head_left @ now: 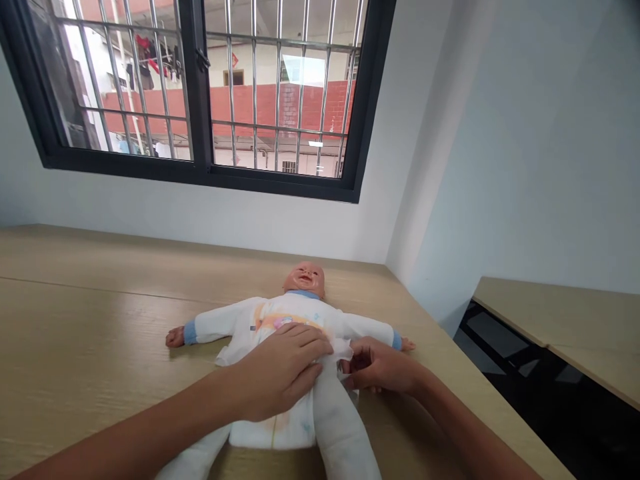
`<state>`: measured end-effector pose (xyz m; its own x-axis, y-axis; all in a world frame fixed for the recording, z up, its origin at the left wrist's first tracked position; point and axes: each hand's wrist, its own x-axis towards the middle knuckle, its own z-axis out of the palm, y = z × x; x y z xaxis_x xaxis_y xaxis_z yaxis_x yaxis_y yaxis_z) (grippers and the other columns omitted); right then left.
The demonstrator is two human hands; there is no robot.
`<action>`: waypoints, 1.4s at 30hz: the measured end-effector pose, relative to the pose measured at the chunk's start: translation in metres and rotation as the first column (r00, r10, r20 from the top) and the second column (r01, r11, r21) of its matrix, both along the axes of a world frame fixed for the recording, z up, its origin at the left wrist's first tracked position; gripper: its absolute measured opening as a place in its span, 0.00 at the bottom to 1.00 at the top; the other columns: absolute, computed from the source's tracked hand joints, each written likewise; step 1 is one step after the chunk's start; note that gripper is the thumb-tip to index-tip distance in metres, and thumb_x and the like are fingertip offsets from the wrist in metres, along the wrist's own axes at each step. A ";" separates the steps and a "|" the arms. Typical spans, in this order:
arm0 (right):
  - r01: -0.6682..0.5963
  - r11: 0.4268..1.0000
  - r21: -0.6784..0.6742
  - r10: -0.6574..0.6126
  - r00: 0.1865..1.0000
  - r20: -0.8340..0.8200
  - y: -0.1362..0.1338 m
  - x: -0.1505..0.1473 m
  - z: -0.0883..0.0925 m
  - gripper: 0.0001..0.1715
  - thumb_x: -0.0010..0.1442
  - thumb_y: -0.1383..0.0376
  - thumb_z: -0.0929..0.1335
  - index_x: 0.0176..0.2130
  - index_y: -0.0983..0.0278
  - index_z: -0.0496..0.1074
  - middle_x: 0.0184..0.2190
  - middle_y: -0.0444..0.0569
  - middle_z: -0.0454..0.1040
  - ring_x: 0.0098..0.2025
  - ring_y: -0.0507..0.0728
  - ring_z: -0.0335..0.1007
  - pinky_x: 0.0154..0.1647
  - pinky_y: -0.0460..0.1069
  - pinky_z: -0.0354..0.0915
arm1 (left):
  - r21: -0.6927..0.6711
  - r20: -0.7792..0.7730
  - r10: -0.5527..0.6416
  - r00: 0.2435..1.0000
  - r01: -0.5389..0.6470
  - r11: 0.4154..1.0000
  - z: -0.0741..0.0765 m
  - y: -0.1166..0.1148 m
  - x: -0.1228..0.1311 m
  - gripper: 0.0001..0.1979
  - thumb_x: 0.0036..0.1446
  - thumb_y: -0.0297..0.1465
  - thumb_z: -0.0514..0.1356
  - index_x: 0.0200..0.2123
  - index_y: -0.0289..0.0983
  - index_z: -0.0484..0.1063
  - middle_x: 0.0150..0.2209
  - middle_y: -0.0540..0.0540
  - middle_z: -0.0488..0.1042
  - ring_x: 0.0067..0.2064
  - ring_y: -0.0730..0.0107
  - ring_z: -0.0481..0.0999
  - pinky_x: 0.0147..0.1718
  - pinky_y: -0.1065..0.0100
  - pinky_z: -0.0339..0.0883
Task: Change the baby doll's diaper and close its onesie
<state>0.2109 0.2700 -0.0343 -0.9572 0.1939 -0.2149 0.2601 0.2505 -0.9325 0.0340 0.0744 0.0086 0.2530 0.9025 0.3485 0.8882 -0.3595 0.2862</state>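
Observation:
A baby doll (300,313) in a white suit with blue cuffs lies on its back on the wooden table (90,320), arms spread, head toward the window. A white diaper (280,427) lies under its hips and between its legs. My left hand (280,370) rests flat on the doll's belly, fingers stretched out over the diaper's front. At the doll's right side, my right hand (380,365) pinches the diaper's white side tab (343,348).
A barred window (200,87) with a dark frame fills the wall behind the table. The table's right edge drops to a dark gap (540,393), with a second wooden surface (565,320) beyond it.

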 end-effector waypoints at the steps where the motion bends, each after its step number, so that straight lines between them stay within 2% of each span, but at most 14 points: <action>1: 0.002 1.000 -0.007 -0.002 1.000 -0.014 -0.001 0.000 0.000 0.16 0.49 0.66 0.76 0.32 0.66 0.67 0.21 0.37 0.64 0.18 0.45 0.57 0.16 0.39 0.57 | -0.001 -0.001 -0.001 1.000 0.001 1.000 0.000 0.000 0.000 0.17 0.66 0.27 0.48 0.54 0.44 0.66 0.52 0.47 0.71 0.54 0.60 0.68 0.58 0.58 0.57; 6: 0.007 0.996 -0.084 -0.016 0.994 -0.107 -0.001 0.001 -0.001 0.21 0.48 0.68 0.77 0.38 0.65 0.65 0.27 0.38 0.64 0.21 0.45 0.58 0.17 0.40 0.58 | -0.004 0.003 0.005 1.000 -0.005 1.000 0.003 -0.001 0.002 0.17 0.66 0.26 0.48 0.54 0.43 0.66 0.51 0.47 0.71 0.53 0.61 0.68 0.58 0.59 0.58; 11: -0.035 0.996 -0.087 0.015 0.975 -0.224 -0.001 -0.004 -0.006 0.17 0.50 0.66 0.76 0.38 0.67 0.69 0.26 0.39 0.63 0.22 0.46 0.56 0.19 0.41 0.56 | 0.004 0.007 0.002 1.000 -0.003 1.000 0.005 -0.003 0.003 0.19 0.65 0.23 0.48 0.56 0.43 0.66 0.53 0.47 0.70 0.55 0.62 0.67 0.60 0.58 0.57; 15: -0.003 1.000 0.000 0.003 0.978 -0.208 -0.007 -0.003 -0.005 0.10 0.51 0.67 0.74 0.34 0.69 0.74 0.22 0.40 0.63 0.24 0.46 0.54 0.24 0.41 0.52 | 0.012 0.000 0.008 1.000 -0.008 1.000 0.005 -0.002 0.003 0.19 0.66 0.25 0.48 0.57 0.43 0.66 0.53 0.47 0.70 0.56 0.63 0.67 0.60 0.57 0.59; 20: 0.032 0.991 0.129 -0.014 0.990 -0.141 -0.021 -0.002 0.004 0.09 0.50 0.65 0.75 0.29 0.68 0.74 0.21 0.39 0.61 0.24 0.46 0.53 0.24 0.42 0.49 | -0.012 0.027 0.008 1.000 -0.008 1.000 0.003 0.000 0.003 0.19 0.66 0.24 0.48 0.55 0.45 0.69 0.53 0.49 0.70 0.56 0.64 0.67 0.60 0.57 0.61; 25: -0.017 1.000 -0.026 0.011 0.980 -0.198 -0.024 -0.004 0.004 0.07 0.54 0.67 0.72 0.26 0.69 0.74 0.23 0.41 0.63 0.27 0.48 0.55 0.30 0.43 0.54 | -0.080 0.040 0.034 0.999 -0.030 0.996 -0.002 0.004 0.002 0.17 0.65 0.27 0.51 0.54 0.45 0.69 0.55 0.49 0.69 0.58 0.63 0.65 0.61 0.54 0.59; 29: -0.028 0.997 -0.066 0.012 0.973 -0.232 -0.021 -0.003 0.002 0.11 0.56 0.66 0.73 0.25 0.69 0.74 0.27 0.44 0.67 0.32 0.50 0.59 0.36 0.45 0.58 | -0.103 0.069 0.020 0.997 -0.012 0.995 -0.004 0.007 0.000 0.16 0.64 0.29 0.51 0.53 0.44 0.69 0.56 0.50 0.68 0.59 0.62 0.63 0.63 0.52 0.56; 36: -0.006 0.986 -0.164 -0.032 0.973 -0.229 -0.023 0.001 0.003 0.04 0.58 0.67 0.73 0.32 0.66 0.80 0.37 0.48 0.71 0.40 0.55 0.66 0.45 0.50 0.62 | -0.120 0.098 0.025 0.995 -0.013 0.993 0.000 0.006 -0.001 0.10 0.66 0.31 0.49 0.43 0.40 0.69 0.52 0.48 0.70 0.56 0.62 0.65 0.60 0.53 0.56; 38: -0.001 0.982 -0.190 -0.038 0.979 -0.201 -0.020 0.003 0.002 0.02 0.56 0.69 0.74 0.32 0.64 0.81 0.37 0.48 0.72 0.41 0.55 0.67 0.44 0.49 0.63 | -0.103 0.099 0.026 0.995 -0.016 0.995 -0.002 0.007 -0.001 0.10 0.66 0.31 0.49 0.43 0.40 0.69 0.53 0.48 0.69 0.57 0.61 0.64 0.60 0.53 0.55; 42: 0.009 0.977 -0.215 -0.054 0.977 -0.205 -0.013 0.008 -0.002 0.06 0.53 0.72 0.73 0.33 0.62 0.82 0.36 0.47 0.70 0.38 0.54 0.67 0.37 0.48 0.62 | -0.076 0.099 0.023 0.995 -0.016 0.997 -0.007 0.006 -0.003 0.12 0.67 0.31 0.48 0.46 0.41 0.70 0.54 0.48 0.69 0.57 0.61 0.63 0.59 0.54 0.55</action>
